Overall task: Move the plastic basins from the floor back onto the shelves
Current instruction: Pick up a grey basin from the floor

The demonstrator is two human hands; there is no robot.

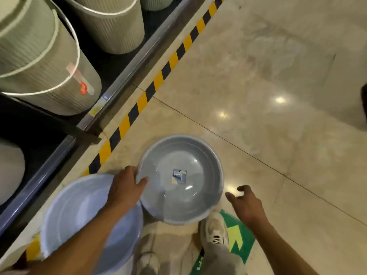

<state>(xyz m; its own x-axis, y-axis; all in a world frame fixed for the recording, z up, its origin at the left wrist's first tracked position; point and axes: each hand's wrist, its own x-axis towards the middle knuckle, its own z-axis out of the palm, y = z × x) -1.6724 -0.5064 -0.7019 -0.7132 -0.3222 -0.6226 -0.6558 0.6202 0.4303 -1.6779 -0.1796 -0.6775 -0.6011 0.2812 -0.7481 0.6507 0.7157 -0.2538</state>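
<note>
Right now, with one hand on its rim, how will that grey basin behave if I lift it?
The grey basin looks thin-walled and empty, so probably light. Held only at the rim by the left hand, it may flex and tilt down on the far side. The glossy plastic could slip; the open right hand would steady it.

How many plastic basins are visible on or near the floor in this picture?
2. The grey basin is in the middle, its rim gripped by the left hand. The pale blue basin is at lower left, beside the shelf, partly under the left arm. Others may lie outside the view.
</note>
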